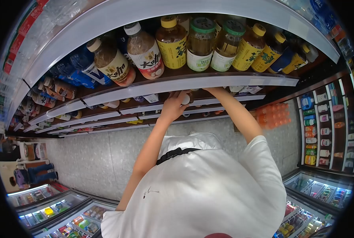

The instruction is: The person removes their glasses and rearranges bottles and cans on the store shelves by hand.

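My left hand [174, 105] is at the front of a lower shelf, with its fingers closed around a bottle. The bottle's round white cap [185, 99] shows beside my fingers, and most of its body is hidden. To the right, my right hand [213, 89] reaches in under the upper shelf's edge; only the part by the wrist shows, and its fingers are hidden. On the shelf above stand brown drink bottles with white labels [144, 51], yellow-labelled tea bottles [172, 43] and green-lidded jars [200, 45].
The upper shelf's pale front rail [161, 87] overhangs my hands. Lower shelves hold more goods. A shrink-wrapped pack of orange bottles [273, 116] is at the right. Chest freezers [77, 220] stand behind me, and a person [34, 173] is far left.
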Demonstrator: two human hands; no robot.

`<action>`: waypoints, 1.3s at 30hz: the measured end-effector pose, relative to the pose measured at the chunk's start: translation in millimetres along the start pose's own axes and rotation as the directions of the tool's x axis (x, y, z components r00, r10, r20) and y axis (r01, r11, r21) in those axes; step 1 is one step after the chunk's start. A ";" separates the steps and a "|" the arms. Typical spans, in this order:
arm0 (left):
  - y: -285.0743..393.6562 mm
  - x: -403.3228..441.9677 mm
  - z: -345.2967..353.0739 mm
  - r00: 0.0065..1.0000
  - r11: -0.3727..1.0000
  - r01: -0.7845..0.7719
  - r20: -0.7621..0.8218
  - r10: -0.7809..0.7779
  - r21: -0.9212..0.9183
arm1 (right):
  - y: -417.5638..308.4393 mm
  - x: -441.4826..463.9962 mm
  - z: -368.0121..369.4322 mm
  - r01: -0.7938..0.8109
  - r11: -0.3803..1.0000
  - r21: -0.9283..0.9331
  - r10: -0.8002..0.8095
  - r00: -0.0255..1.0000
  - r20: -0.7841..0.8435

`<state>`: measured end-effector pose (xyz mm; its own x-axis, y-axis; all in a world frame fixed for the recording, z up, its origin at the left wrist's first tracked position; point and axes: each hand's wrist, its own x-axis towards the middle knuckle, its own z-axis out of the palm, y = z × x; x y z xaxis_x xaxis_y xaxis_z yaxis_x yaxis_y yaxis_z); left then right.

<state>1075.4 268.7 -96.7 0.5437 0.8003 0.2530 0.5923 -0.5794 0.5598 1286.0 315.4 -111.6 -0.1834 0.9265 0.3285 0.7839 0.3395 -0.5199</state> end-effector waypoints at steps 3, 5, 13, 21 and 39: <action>5.7 -7.1 -2.8 1.000 1.000 0.001 -0.010 -0.002 -0.031 | -14.1 3.2 4.3 -0.051 0.995 0.087 0.048 0.998 0.036; 8.7 -10.7 -3.0 1.000 0.999 0.018 -0.005 -0.018 -0.032 | -25.0 4.6 6.4 -0.104 0.980 0.170 0.092 0.993 0.077; 7.5 -17.3 8.6 0.999 0.999 -0.011 0.041 0.009 0.050 | -67.9 10.8 -0.2 -0.317 0.839 0.442 0.248 0.946 0.208; 11.5 -3.7 -2.2 0.999 0.998 -0.048 0.023 0.047 0.038 | -45.6 3.8 25.0 -0.361 0.884 0.296 0.309 0.928 0.209; 23.6 54.1 12.5 0.994 0.991 0.104 -0.021 -0.106 -0.085 | 15.8 -100.8 -31.8 -0.525 0.536 0.661 0.525 0.821 0.225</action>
<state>1126.1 296.4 -79.7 0.4654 0.8601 0.2087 0.5930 -0.4781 0.6479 1335.7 222.2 -127.8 0.1274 0.9751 -0.1813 0.1246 -0.1970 -0.9724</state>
